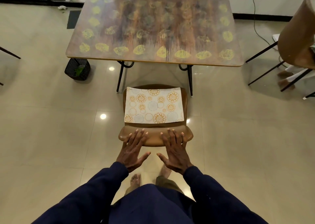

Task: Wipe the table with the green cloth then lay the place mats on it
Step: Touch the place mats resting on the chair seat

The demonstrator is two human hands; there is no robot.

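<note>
No mat lies on the table [153, 27] yet: the place mats [154, 105] sit on the chair [154, 139] seat, while the left hand [132, 153] and right hand [176, 153] rest on its backrest, fingers [136, 137] straight, grasping nothing.

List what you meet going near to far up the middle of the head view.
Near to far: left hand and right hand side by side → brown chair backrest under their fingers → place mat on the seat → patterned table.

White place mat [154, 105] with orange medallions; brown table [153, 29], yellow blotches
</note>
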